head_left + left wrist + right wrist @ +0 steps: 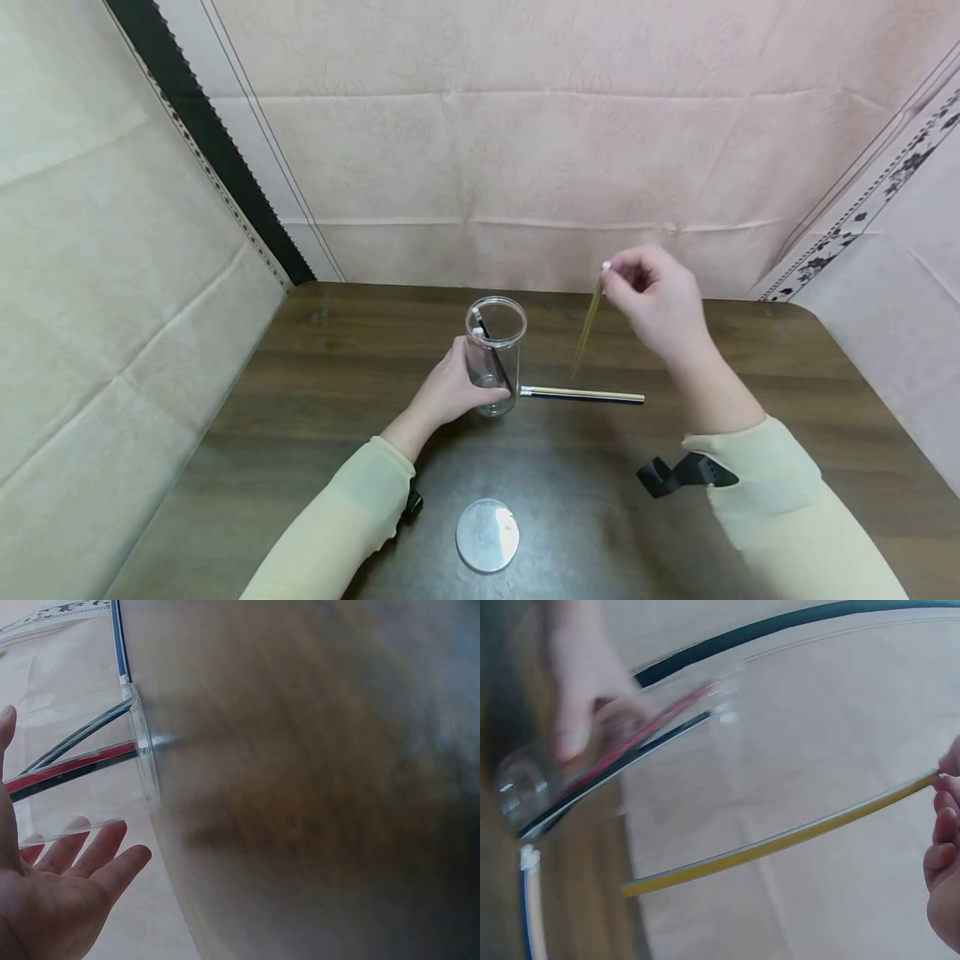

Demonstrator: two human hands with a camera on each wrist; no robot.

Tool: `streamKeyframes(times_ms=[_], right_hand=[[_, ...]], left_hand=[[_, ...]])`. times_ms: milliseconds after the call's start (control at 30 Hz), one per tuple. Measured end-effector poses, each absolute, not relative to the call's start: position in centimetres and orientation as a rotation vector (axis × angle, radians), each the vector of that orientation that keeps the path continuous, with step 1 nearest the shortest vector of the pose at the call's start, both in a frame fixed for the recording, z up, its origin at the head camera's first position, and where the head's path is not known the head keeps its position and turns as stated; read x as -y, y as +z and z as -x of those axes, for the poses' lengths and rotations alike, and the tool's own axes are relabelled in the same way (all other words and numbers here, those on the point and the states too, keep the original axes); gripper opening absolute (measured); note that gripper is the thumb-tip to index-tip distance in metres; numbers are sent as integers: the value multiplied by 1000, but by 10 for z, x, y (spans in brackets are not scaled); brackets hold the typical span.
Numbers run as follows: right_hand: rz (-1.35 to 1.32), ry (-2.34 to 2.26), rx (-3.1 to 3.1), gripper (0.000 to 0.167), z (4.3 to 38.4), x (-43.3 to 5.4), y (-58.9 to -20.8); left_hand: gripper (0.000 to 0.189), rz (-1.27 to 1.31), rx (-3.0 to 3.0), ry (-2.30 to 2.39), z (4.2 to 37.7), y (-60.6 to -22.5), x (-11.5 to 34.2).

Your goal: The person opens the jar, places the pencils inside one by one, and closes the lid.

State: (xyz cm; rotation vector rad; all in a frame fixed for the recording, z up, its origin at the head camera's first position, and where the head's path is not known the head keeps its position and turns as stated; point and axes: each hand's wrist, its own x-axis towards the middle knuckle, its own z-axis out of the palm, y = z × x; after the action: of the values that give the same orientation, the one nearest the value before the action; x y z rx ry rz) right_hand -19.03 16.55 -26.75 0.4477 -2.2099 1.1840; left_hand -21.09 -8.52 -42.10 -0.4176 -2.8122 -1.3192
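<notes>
My left hand (pixel 448 388) grips a clear jar (pixel 512 363) around its lower side, thumb across the front. Inside, a black pencil (pixel 498 365) leans, and a red pencil (pixel 79 762) shows beside it in the left wrist view. To the right and above the table, my right hand (pixel 662 307) pinches a yellow pencil (pixel 780 841) by its white-tipped end, its other end slanting downward. That pencil is apart from the jar. Two pencils (pixel 585 394), one dark blue and one pale gold, lie side by side on the table, their white ends right at the jar's base.
A round clear lid (pixel 487 536) lies flat on the brown wooden table (pixel 315 467) near the front. Pale cloth (pixel 525 167) hangs along the table's back edge and both sides.
</notes>
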Motion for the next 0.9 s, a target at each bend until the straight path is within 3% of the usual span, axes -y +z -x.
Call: streamKeyframes(times_ms=[200,467,667,900], right_hand=[[-385,1446,1906,22,187,-158,-237],[-420,1566,1723,20,190,-143,-220],[-436,1677,1650,4,195,-134,-217],[-491,1776,1547,16,200,-124,-219]], left_hand=[[90,417,2812,-1321,211,-422,85],[89,423,2809,-1305,212,-423,85],[90,426,2809,-1307,211,-422,85],[89,435,2803,-1308,212,-422,85]])
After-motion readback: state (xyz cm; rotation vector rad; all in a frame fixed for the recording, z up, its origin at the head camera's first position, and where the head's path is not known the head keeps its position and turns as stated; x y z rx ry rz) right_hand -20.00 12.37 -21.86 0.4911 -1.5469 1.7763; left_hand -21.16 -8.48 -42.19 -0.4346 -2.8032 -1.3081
